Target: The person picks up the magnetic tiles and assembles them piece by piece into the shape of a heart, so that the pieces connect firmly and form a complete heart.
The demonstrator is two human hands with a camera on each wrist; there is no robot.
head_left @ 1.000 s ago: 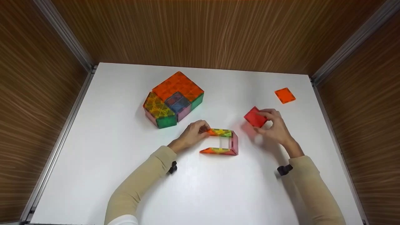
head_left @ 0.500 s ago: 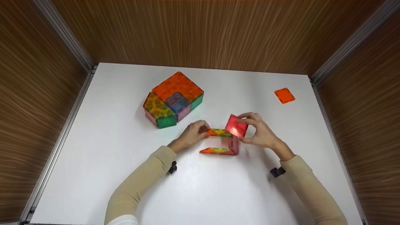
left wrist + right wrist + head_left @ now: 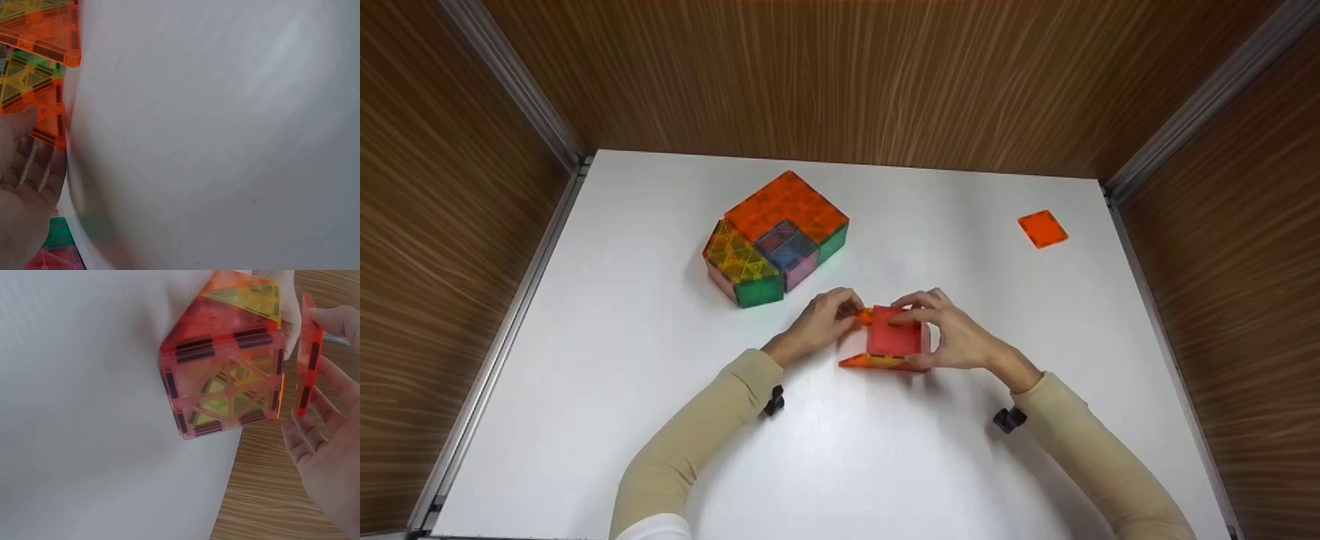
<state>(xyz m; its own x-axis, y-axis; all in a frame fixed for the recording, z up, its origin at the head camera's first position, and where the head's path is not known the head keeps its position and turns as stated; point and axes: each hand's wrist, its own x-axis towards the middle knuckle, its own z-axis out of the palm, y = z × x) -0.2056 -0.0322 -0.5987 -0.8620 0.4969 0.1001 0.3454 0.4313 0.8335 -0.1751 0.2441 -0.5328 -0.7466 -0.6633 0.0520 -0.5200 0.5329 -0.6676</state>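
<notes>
My right hand [image 3: 960, 337] holds a red square magnetic tile [image 3: 894, 339] by its edges, with the thumb on one side and fingers on the other. In the head view the tile overlaps a small three-sided frame of upright tiles; the right wrist view shows it just above the frame's top edges. A pink square tile [image 3: 225, 388] forms the frame's right side. The near wall [image 3: 870, 362] is made of orange, yellow and red triangles. With my left hand [image 3: 819, 319] I pinch the orange triangle tile [image 3: 49, 112] at the left end of the far wall.
Behind and left stands a bigger tile block [image 3: 787, 206] with an orange, yellow and blue top and green and pink sides. A loose orange square tile [image 3: 1043, 229] lies at the back right. Wood-grained panels [image 3: 840, 82] border the white table [image 3: 660, 427].
My right hand has carried the red square tile leftward over the frame and turned it so its edges line up with the walls. The left hand has stayed at the orange triangle.
</notes>
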